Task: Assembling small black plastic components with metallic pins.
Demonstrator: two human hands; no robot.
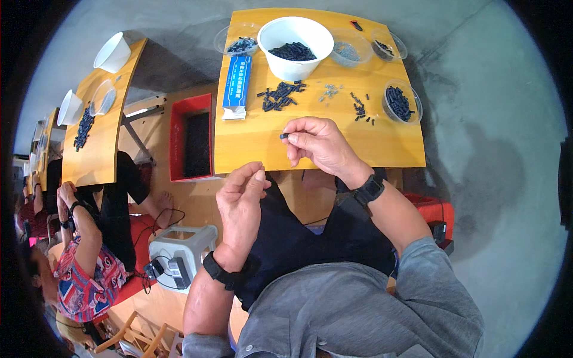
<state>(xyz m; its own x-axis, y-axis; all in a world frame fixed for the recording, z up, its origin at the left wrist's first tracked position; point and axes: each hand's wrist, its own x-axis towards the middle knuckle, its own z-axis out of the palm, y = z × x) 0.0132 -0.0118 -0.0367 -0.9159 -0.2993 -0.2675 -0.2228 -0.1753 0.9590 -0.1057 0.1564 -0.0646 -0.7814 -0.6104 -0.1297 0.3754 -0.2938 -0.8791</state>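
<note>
My right hand [322, 146] is closed in a pinch over the table's near edge, holding a small black cylindrical piece [283, 136] between thumb and fingertips. Lower and to the left, my left hand [240, 200] also pinches thumb against fingers; whatever sits between its tips is too small to make out. Ahead of the hands lies a loose pile of black cylindrical pieces [279, 96]. Right of it are a scatter of tiny clear or grey bits [329, 91] and some smaller black pieces [360, 108].
On the wooden table [382, 149] stand a white tub [265, 36] of black pieces, a blue box [237, 86] and clear round bowls, one of them a bowl [419, 107] at right. Left of the table is a red bin [174, 143]. A co-worker [89, 262] sits at another table [101, 155].
</note>
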